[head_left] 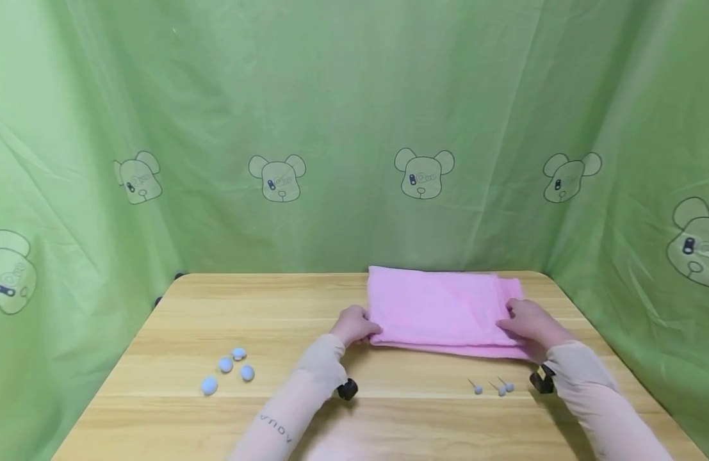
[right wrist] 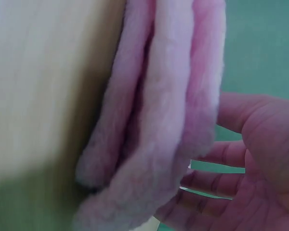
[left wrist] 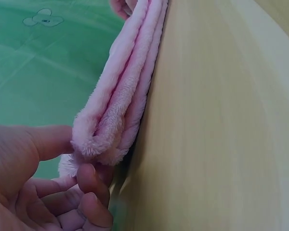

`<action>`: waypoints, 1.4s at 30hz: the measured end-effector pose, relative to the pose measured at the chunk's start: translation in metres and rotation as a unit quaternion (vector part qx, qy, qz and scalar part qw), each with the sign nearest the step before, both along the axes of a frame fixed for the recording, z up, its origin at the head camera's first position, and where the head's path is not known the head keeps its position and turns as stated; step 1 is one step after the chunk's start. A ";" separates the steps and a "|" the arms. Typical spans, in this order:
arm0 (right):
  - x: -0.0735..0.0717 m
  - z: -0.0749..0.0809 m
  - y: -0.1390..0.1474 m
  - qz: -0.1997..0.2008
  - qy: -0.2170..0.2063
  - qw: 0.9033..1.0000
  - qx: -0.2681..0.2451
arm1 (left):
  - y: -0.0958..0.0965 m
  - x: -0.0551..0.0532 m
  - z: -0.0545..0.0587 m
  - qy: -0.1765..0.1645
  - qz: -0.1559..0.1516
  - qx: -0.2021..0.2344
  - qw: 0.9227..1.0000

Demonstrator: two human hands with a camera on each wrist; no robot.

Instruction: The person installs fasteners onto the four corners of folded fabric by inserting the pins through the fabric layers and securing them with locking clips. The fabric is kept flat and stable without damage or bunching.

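Note:
A pink fluffy towel, folded into layered flat folds, lies at the back right of the table. At its left front corner, my left hand pinches the edge. The left wrist view shows that hand's thumb against the upper fold and its curled fingers below the corner. My right hand is at the towel's right end, thumb and fingertips touching it. Seen from the right wrist, the towel layers stand beside my right thumb, while the long fingers reach straight behind the folded edge, their tips partly hidden.
Several pale blue round pieces lie at the left of the wooden table. Three thin pins with round bluish heads lie in front of the towel, near my right wrist. A green curtain encloses the back and sides.

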State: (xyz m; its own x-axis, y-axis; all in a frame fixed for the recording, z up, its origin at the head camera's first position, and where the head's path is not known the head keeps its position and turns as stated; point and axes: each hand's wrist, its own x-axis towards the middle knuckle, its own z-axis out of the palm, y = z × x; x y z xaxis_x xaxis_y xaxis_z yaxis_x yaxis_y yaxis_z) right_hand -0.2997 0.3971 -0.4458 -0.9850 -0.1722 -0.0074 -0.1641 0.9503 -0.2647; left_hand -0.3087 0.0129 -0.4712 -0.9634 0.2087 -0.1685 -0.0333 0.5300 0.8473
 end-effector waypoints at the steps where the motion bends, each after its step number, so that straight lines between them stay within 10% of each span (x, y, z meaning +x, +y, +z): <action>1: 0.001 0.001 -0.005 0.002 -0.001 1.000 -0.002 | -0.005 0.000 -0.001 0.000 0.001 0.000 1.000; 22: 0.008 0.001 -0.099 0.090 0.031 0.995 -0.010 | -0.107 0.022 0.017 0.066 0.011 -0.106 0.992; 42: 0.037 0.004 -0.151 0.145 -0.021 0.988 -0.051 | -0.162 0.074 0.028 0.065 0.018 -0.151 0.986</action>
